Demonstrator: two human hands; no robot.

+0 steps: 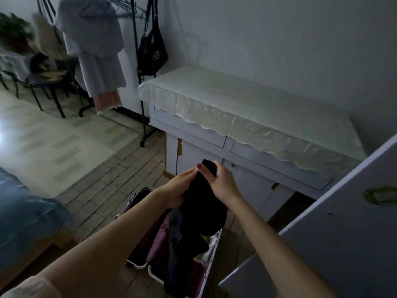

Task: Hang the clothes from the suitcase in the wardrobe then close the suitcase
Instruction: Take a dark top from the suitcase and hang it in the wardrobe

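No readable text; the black bag's [152,53] round emblem is unclear.

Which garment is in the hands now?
The black garment, gripped at its top by the left hand and right hand above the open suitcase; the maroon clothes lie inside it.

- We have one view only, worn on the head, looking forward and steeply down along both forearms.
- It sits close above the open suitcase [171,254] on the floor.
- Its wide angle reaches the clothes rack [135,61] far left.
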